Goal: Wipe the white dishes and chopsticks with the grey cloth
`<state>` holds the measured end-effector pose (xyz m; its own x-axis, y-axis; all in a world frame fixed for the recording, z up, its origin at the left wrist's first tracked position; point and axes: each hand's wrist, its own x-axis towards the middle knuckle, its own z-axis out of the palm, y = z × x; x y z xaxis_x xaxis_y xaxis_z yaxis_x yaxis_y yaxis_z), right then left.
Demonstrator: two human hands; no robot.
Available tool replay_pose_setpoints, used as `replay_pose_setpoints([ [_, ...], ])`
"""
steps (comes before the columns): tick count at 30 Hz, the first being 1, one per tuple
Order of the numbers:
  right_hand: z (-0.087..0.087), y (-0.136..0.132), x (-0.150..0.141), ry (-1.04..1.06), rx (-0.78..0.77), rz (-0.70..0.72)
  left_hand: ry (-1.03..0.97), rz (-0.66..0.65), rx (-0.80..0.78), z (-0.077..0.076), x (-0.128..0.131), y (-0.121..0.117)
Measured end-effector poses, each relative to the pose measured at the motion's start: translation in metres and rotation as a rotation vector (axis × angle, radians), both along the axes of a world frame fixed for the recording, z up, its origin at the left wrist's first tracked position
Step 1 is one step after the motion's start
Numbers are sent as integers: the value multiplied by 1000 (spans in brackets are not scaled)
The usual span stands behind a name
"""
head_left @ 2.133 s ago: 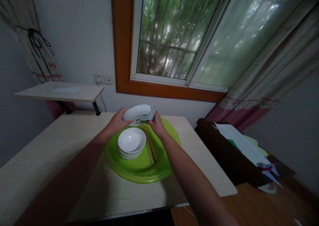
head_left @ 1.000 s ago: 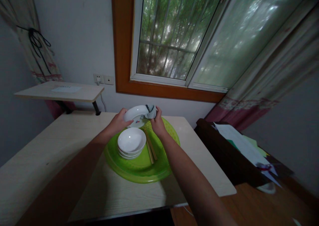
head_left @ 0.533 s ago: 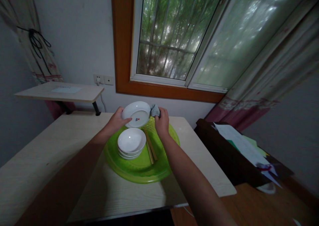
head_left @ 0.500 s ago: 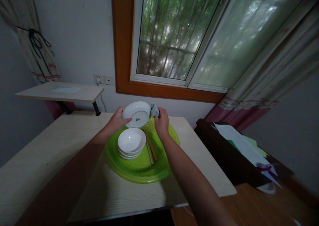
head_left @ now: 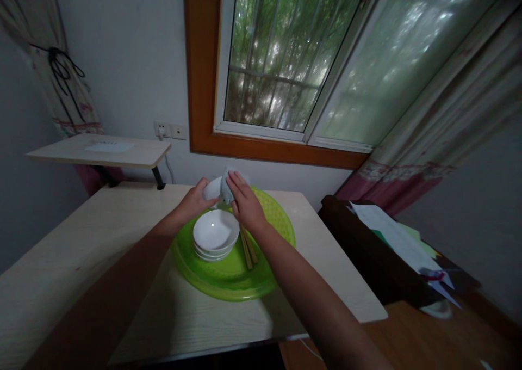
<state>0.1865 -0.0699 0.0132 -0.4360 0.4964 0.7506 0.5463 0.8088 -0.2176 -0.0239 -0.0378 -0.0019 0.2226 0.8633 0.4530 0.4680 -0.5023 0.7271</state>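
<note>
My left hand (head_left: pixel 193 202) grips the left edge of a white plate (head_left: pixel 212 189), held tilted above the far part of a round green tray (head_left: pixel 232 293). Against the plate's face, my right hand (head_left: pixel 247 205) presses a grey-blue cloth (head_left: pixel 227 187), its fingers laid together over it. Cloth and hand hide the plate's right part. Below the plate, a stack of white bowls (head_left: pixel 216 231) sits on the tray. Wooden chopsticks (head_left: pixel 247 250) lie right of the bowls, their far ends hidden behind my right hand.
The tray rests on a light wooden table (head_left: pixel 322 250). A small raised shelf (head_left: pixel 101 151) with a paper on it stands at the back left. Behind the table are the wall and a window (head_left: pixel 285 60). To the right stands a dark cabinet (head_left: pixel 359 250) with papers on top.
My right hand has moved left, bringing the cloth from the plate's right rim onto its face. The plate has turned and now shows less of its face. The bowls have stayed put.
</note>
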Motion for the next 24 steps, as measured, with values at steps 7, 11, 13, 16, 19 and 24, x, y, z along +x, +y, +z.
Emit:
replay_pose_setpoints([
  [7, -1, 3, -2, 11, -47, -36, -43, 40, -27, 2, -2, 3],
  [11, -11, 16, 10, 180, -141, -121, -135, 53, -53, 0, -5, 7],
  [13, -16, 23, 16, 271, -204, -169, -215, 46, -78, -2, -6, 10],
  [16, -23, 31, 22, 371, -299, -204, -353, 15, -106, -4, -8, 12],
  [19, -27, 33, 23, 423, -407, -198, -446, -16, -111, -5, -8, 12],
  [24, -35, 38, 20, 558, -526, -140, -530, -71, -130, -7, -7, 13],
])
